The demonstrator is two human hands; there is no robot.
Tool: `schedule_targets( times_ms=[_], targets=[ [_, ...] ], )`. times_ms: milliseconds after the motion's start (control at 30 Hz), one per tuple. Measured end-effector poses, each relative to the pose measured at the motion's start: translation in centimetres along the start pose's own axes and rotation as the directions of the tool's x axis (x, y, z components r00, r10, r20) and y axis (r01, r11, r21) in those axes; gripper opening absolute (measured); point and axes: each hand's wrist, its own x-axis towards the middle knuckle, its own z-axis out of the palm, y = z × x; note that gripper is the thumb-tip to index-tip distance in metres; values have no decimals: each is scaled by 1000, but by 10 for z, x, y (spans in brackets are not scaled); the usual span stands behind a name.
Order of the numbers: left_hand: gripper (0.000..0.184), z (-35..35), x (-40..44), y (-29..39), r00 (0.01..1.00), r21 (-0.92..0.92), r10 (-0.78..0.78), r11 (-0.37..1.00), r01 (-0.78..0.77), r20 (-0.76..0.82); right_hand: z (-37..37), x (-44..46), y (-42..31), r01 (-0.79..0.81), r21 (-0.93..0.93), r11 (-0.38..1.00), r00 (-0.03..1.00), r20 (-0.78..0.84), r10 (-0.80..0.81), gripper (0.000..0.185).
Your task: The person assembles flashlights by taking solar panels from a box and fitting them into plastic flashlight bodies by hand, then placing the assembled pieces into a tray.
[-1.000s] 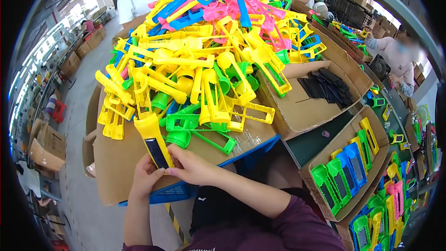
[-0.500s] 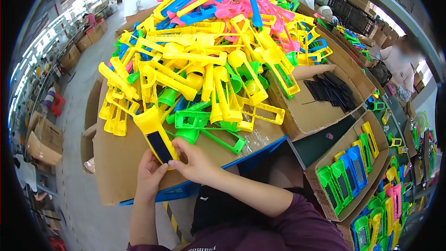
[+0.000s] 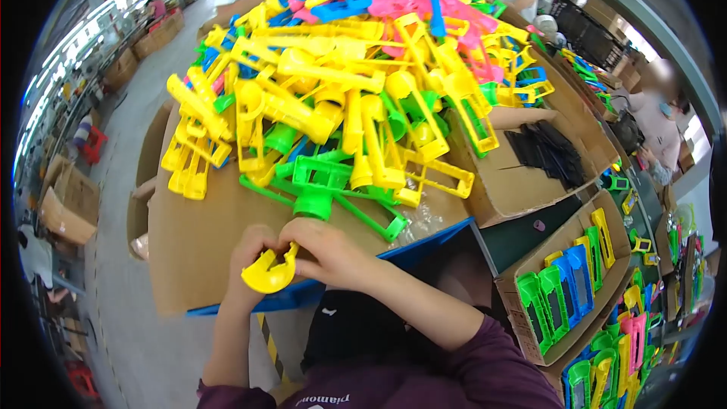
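Note:
Both my left hand and my right hand are closed around one yellow plastic casing, just above the cardboard's front edge. Its curved, hollow wide end faces me, and my fingers hide most of the rest. The dark panel does not show from this angle. Right behind my hands lies a green casing, at the front of a large heap of yellow, green, blue and pink casings.
A cardboard tray at the right holds black panels. Below it, a cardboard box contains casings with panels, and more casings lie beyond. A person stands at the far right; others are behind the heap.
The yellow casing has turned from upright, with its dark panel visible, to its wide end pointing toward me. Both hands have shifted with it, still gripping.

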Motion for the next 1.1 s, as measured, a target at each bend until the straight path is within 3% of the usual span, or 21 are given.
schedule_targets(
  times_ms=[67,200,267,300,333,400,433,500,600,633,667,700,733,767,800,867,967,1000,1033,1067,1100],
  targets=[
    [22,-6,3,-8,981,163,187,967,-194,56,2,-4,9,47,-84,995,998,40,-43,28],
    [17,-13,6,-7,961,343,208,903,-260,180,4,-9,-1,172,-272,947,982,130,-141,27],
    [21,1,-1,6,996,198,-18,980,34,-85,8,-12,1,257,-372,892,960,206,-190,23],
    [23,4,-9,12,969,99,-136,982,159,-204,8,-13,4,315,-447,837,949,165,-268,19],
    [24,0,-16,16,929,-89,-306,952,293,-208,9,-18,4,333,-481,811,942,143,-303,19],
    [27,-5,-29,28,803,-452,-584,753,479,-121,12,-23,-3,335,-516,789,934,70,-351,18],
    [26,-8,-29,39,775,-563,-631,628,537,36,14,-24,-5,339,-506,793,931,59,-360,19],
    [28,5,-38,51,814,-595,-579,639,488,47,21,-26,-11,343,-484,805,926,31,-376,20],
    [23,16,-40,57,825,-611,-565,644,461,26,6,-26,-26,265,-460,847,963,74,-261,23],
    [22,17,-37,62,799,-631,-601,606,484,34,-2,-35,-30,193,-396,898,981,52,-188,22],
    [21,17,-35,67,772,-654,-634,565,503,47,-13,-43,-38,36,-277,960,997,-54,-53,34],
    [21,20,-35,67,824,-521,-566,697,493,23,-16,-49,-46,-146,76,986,965,-210,159,40],
    [20,24,-36,68,871,-373,-491,804,463,21,-20,-55,-53,-260,436,861,870,-281,405,46],
    [20,30,-38,70,910,-218,-412,885,411,42,-23,-55,-57,-304,451,839,872,-223,436,56],
    [21,34,-35,79,945,-30,-310,949,315,108,-15,-54,-63,-297,559,774,839,-234,491,46],
    [22,51,-33,88,952,-110,-250,956,271,176,-30,-63,-73,-534,313,785,824,-14,566,34],
    [24,67,-31,89,984,-171,-117,975,139,134,-29,-72,-79,-491,256,833,812,-212,543,21],
    [24,70,-32,91,973,-222,-166,955,199,159,-29,-76,-79,-475,239,847,814,-247,526,20],
    [24,74,-34,93,959,-273,-212,927,258,190,-28,-80,-74,-371,122,921,869,-305,390,19],
    [24,77,-34,94,942,-321,-253,893,315,221,-28,-84,-77,-400,171,901,842,-320,434,19],
    [20,80,-35,89,958,-230,-195,943,242,212,-28,-88,-80,-423,220,879,815,-332,475,19]
  ],
)
